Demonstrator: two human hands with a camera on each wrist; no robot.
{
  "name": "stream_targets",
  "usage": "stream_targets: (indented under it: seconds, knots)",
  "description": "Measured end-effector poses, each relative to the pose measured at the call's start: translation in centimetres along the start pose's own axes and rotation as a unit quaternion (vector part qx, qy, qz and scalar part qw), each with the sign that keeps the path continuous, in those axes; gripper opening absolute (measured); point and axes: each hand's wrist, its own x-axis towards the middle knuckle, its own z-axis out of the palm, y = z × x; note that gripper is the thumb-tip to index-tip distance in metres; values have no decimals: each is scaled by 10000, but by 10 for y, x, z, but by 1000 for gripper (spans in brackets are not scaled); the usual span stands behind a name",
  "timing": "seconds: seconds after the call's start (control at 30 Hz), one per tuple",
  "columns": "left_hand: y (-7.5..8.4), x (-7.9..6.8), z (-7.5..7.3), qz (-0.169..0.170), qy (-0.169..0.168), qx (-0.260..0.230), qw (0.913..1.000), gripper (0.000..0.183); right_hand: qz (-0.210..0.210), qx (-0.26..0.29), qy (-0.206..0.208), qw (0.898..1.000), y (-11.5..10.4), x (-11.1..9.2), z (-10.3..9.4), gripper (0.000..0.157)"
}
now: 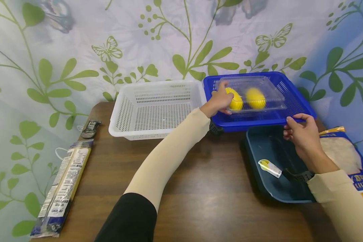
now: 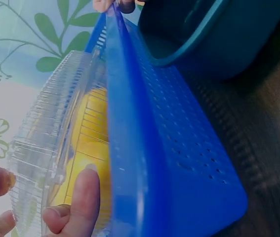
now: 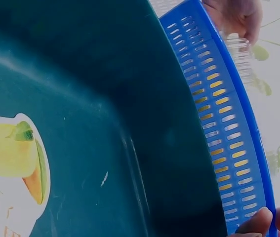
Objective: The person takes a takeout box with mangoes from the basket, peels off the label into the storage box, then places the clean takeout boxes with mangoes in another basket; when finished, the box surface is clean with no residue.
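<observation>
My left hand (image 1: 220, 99) grips the near left end of a clear plastic clamshell box (image 1: 267, 83). Two yellow fruits (image 1: 255, 97) show through the box; their kind is unclear. The box lies in a blue perforated basket (image 1: 245, 126). In the left wrist view, the thumb (image 2: 86, 195) presses the side of the box (image 2: 43, 118) close to the basket wall. My right hand (image 1: 305, 139) pinches the basket's front rim between thumb and fingers, above a dark teal tub (image 1: 252, 158). Thumb and fingertip sit on either side of that rim in the right wrist view.
A white perforated basket (image 1: 152, 134) stands left of the blue one. A fruit-shaped card (image 1: 270, 168) lies in the teal tub. A blue-and-clear food bag (image 1: 340, 151) is at the right. A long packet (image 1: 63, 188) and small black packet (image 1: 91, 129) lie along the left edge.
</observation>
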Motion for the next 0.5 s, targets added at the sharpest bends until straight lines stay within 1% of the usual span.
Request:
stream_targets:
  seconds: [0.1,0.2,0.3,0.4,0.5]
  knots:
    - [-2,2,1,1,-80,175,9998,60,-15,-20,36,10000,0,0,0,31]
    - [-4,5,4,-3,-102,484,9988,61,-21,-69,-6,10000,-1,0,0,33]
    - [-5,5,4,-6,-252,782,9966,63,19,-123,-9,9999,0,1,2,33]
    - [-7,3,5,117,-428,1168,9922,63,37,-178,17,9998,2,1,3,34]
    - [-9,-1,6,205,-419,1674,9848,62,54,-199,-6,9998,3,1,3,36]
